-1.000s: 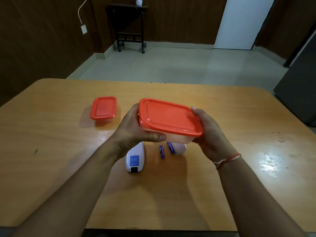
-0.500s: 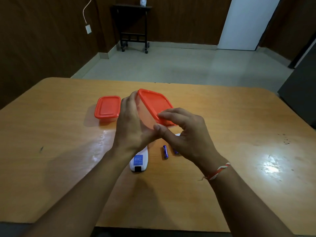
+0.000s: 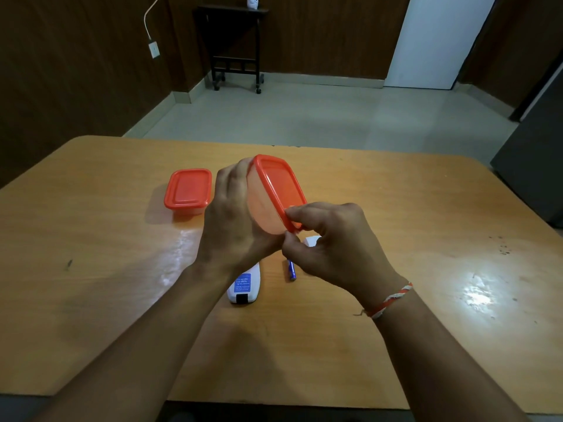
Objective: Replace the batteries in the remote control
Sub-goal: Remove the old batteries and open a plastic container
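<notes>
Lid-edge of the tilted container point(image 3: 268, 205), cupped in my left hand point(image 3: 234, 220), runs near-to-far, its near corner pinched by my right hand point(image 3: 329, 239).

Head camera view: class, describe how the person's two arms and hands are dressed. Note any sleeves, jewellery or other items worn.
Both forearms are bare, with no sleeves in view. The left hand and its wrist carry nothing: no ring, watch or band shows. The right hand has a thin red and white twisted thread bracelet around its wrist, with a short loose end sticking out. No gloves or rings are visible.
</notes>
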